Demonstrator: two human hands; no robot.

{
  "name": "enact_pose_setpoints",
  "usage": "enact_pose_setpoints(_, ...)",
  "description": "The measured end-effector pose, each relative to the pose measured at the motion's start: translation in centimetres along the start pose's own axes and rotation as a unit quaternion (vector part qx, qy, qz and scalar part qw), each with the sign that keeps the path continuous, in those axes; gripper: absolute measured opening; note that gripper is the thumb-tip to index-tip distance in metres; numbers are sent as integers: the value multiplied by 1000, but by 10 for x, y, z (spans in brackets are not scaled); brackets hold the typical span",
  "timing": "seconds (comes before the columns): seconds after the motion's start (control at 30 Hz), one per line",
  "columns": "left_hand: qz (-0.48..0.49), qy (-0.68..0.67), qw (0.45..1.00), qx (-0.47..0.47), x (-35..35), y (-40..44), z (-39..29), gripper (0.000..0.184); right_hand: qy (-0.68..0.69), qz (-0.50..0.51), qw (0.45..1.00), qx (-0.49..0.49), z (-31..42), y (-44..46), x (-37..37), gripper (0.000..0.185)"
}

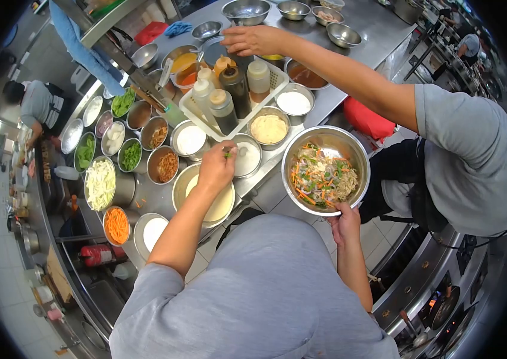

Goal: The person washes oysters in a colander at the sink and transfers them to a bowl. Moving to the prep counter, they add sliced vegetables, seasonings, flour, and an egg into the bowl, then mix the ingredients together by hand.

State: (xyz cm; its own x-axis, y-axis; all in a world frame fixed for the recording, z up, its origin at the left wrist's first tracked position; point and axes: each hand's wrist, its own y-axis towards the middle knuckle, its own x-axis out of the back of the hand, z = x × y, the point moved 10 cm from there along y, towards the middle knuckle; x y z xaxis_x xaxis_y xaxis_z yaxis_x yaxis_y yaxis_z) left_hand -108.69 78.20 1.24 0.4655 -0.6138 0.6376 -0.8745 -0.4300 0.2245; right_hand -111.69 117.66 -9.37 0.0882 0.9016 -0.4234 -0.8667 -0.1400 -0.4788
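Note:
My right hand (345, 225) grips the near rim of a metal mixing bowl (358, 140), its thumb over the edge. Inside lies a mix of carrot shreds, chopped greens, onion and pale shredded food (322, 173). My left hand (217, 166) is closed above the seasoning containers, beside a tub of white powder (246, 158). Green bits show at its fingers; what it holds, if anything, is unclear. Under my left wrist stands a large pot of pale yellow liquid (220, 206). Tubs of white powder (190, 139) and pale yellow powder (269, 128) stand farther back.
A co-worker's hand (253, 40) reaches over the squeeze bottles (234, 87) in a white basket (190, 113). To the left stand containers of shredded cabbage (99, 184), carrot (116, 225) and greens (129, 155). Metal bowls (344, 36) sit at the back.

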Motion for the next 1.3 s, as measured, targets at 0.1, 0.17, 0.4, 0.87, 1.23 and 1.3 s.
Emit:
enact_pose_setpoints(0.1, 31, -73, 993, 85, -21, 3, 44, 15, -7, -17, 1000, -5, 0, -1, 3, 57)
enact_pose_setpoints(0.17, 36, -151, 976, 153, -23, 2, 70, 14, 8, -29, 1000, 1, 0, -4, 6, 57)
enact_pose_setpoints(0.4, -4, -377, 873, 309, 4, -2, 94, 6, 4, -40, 999, 8, 2, -7, 15, 56)
enact_pose_setpoints(0.87, 77, -326, 894, 296, -14, 7, 86, 8, -8, -42, 999, -4, 0, -4, 13, 63)
enact_pose_setpoints(1.23, 44, -441, 864, 241, 26, 19, -14, 8, -18, -49, 998, -26, -5, -2, 16, 56)
enact_pose_setpoints(1.3, 12, -294, 952, 81, 34, 24, -41, 13, -17, -36, 999, -36, -5, -5, 3, 55)
